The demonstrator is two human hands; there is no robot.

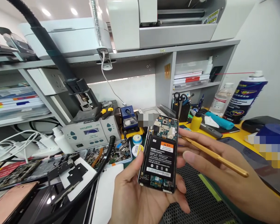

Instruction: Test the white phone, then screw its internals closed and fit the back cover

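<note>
An opened, dark rectangular smartphone [159, 154] lies tilted in the cupped left hand [134, 196], thumb on one edge, fingers curled behind. Its back cover is off; the black rectangular battery [160, 161] and blue circuit boards [164, 129] sit within. Opening appears complete; what remains cannot be judged. The right hand [224, 165], partly open, loosely holds a slender gold metal tool [217, 158], tip near the phone, contact uncertain. Below the hands is a black perforated mat [196, 202]; beyond the left, a grey control unit [88, 140].
</note>
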